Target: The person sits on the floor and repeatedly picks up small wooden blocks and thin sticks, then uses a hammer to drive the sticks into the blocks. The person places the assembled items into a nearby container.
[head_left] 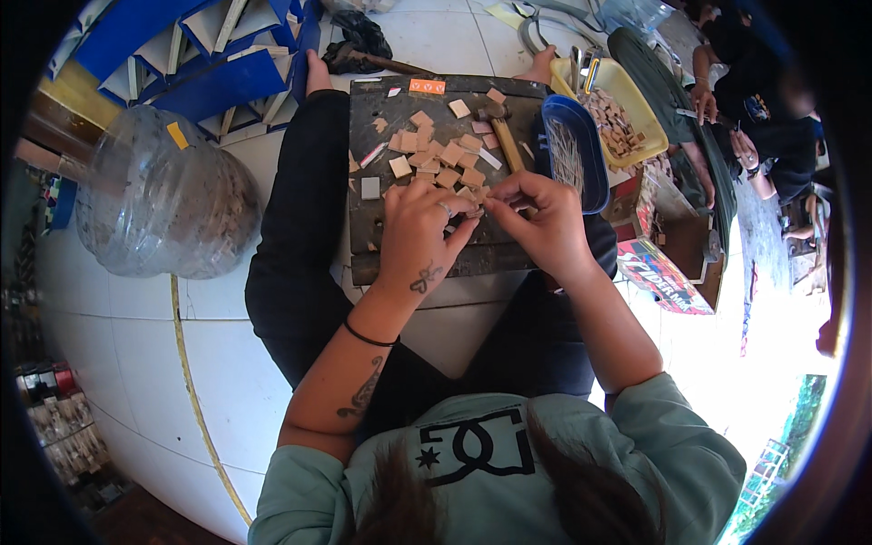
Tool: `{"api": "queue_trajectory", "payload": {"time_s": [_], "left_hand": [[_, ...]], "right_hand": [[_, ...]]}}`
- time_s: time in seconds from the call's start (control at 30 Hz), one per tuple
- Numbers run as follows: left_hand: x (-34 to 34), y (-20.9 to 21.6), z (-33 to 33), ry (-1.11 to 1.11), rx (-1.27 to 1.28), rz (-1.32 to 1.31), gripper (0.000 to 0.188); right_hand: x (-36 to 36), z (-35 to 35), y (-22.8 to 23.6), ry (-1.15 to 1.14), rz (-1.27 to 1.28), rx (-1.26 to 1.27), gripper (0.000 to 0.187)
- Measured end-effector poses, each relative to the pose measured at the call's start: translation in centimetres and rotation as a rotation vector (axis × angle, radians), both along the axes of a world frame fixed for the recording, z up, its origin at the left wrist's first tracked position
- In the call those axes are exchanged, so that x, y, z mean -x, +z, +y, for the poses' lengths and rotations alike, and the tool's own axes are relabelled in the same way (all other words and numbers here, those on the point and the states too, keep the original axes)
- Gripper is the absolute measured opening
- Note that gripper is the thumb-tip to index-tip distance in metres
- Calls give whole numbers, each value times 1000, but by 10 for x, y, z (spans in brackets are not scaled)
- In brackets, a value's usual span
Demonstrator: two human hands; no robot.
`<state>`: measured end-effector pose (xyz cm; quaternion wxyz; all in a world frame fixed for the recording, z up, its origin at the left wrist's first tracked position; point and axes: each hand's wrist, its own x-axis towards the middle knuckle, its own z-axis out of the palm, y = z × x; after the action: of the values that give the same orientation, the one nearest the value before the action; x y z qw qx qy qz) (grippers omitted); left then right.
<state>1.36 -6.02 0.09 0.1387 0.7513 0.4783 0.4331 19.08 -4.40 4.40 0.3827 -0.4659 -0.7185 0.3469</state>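
Observation:
My left hand (416,222) is closed, its fingertips pinching a small tan square piece (481,194) at the near side of a dark board (391,238). Thumb and forefinger of my right hand (543,218) pinch together right beside that piece; what they hold is too small to make out. Just beyond my fingers, a loose heap of tan square pieces (423,138) lies on the board. A hammer with a wooden handle (511,145) rests to the right of the heap. Beside it, a blue tray (601,173) holds many thin sticks or wires.
At right stands a yellow tub (656,118) full of small brown pieces, with an open box (668,277) nearer. A large clear plastic jar (150,213) is at left, blue racks (150,86) behind it. Another person's hand (747,150) shows at far right.

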Motion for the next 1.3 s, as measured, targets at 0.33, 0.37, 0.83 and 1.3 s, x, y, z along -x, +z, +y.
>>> {"api": "queue_trajectory", "payload": {"time_s": [0.33,0.37,0.83,1.3], "left_hand": [[0,-1,0,-5,7,8,10],[0,-1,1,-5,0,8,10],[-4,5,0,10,-36,-67,8],[-12,2,-2,-12,-88,-108,4]], "right_hand": [[-1,-1,4,7,-92,-9,8],[-1,-1,4,11,-91,-17,8],[5,2,13,94,-190,-122,8],[-38,-52,-9,-177,-821,-49,59]]}}
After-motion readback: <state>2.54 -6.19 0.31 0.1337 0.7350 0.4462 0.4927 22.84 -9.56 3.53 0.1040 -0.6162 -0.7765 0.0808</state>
